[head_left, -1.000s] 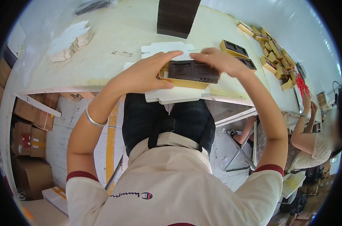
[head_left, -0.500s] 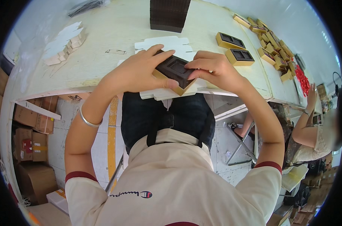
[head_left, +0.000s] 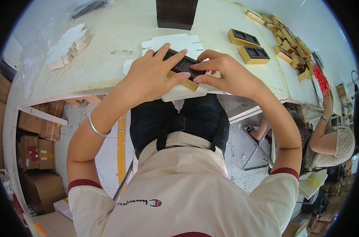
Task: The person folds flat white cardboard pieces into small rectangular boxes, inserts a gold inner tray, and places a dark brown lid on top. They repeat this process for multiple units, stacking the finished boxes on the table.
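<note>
A gold box (head_left: 188, 84) with a black insert tray (head_left: 184, 65) in its top lies slantwise at the table's near edge. My left hand (head_left: 154, 77) wraps its left end, with the fingers across the tray and the thumb along the gold near side. From the right, my right hand (head_left: 227, 75) presses fingertips into the tray's recess, its thumb at the near right corner. The tray sits about level with the box's rim. Under the box lie flat white die-cut card blanks (head_left: 183, 94), partly hidden by my hands.
Two gold boxes with black trays, a nearer one (head_left: 253, 54) and a farther one (head_left: 242, 37), stand to the right. Beyond them are a heap of gold boxes (head_left: 290, 45) and red ribbon (head_left: 321, 79). A tall black stack (head_left: 175, 15) stands ahead, folded white card (head_left: 69, 45) left. A co-worker's arm (head_left: 326, 118) rests at right.
The black tray has gone down deeper and flatter into the gold box. My right fingers have shifted from its raised edge to its top, and the view has moved slightly.
</note>
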`<state>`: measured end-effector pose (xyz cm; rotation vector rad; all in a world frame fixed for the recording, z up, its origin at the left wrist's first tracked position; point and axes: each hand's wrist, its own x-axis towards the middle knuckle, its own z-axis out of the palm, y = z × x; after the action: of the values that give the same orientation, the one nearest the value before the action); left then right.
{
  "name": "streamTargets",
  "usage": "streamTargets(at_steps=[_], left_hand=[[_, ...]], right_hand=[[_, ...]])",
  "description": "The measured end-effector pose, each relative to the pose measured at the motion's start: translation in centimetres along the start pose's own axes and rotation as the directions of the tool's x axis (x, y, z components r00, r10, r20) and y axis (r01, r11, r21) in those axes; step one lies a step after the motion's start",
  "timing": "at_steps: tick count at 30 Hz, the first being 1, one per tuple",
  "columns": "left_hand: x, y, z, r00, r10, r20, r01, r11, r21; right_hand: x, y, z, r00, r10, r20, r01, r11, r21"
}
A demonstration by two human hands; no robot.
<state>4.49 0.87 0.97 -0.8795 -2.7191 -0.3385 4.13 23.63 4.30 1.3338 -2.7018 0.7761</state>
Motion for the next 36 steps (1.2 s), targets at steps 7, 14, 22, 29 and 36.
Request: streamTargets(at_steps=[7, 14, 22, 29, 36], left_hand=[[-0.4, -1.2, -0.3, 0.996, 0.083, 0.017, -0.083, 0.996, 0.024], [-0.4, -1.3, 0.8, 0.993, 0.115, -0.028, -0.112, 0.989, 0.095], [-4.4, 0.8, -7.8, 0.854, 0.375, -0.360, -0.492, 0.357, -0.794], [-7.2, 5.7, -12.2, 0.591, 0.651, -0.475, -0.288, -0.380, -0.879], [-9.8, 7.1, -12.6, 0.762, 0.444, -0.471, -0.277, -0.435, -0.857]], right_hand=[[-1.7, -0.3, 2.9, 0.962, -0.152, -0.225, 0.046, 0.907, -0.418], [-1.9, -0.7, 5.1, 0.947, -0.029, -0.321, -0.052, 0.969, -0.242], [-7.9, 5.8, -2.3, 0.846, 0.237, -0.478, -0.380, 0.896, -0.229], [-11.2, 14.4, -4.3, 0.871, 0.219, -0.440, -0.413, 0.813, -0.412], [-4.0, 4.4, 0.9, 0.977, -0.024, -0.210, -0.040, 0.954, -0.295]])
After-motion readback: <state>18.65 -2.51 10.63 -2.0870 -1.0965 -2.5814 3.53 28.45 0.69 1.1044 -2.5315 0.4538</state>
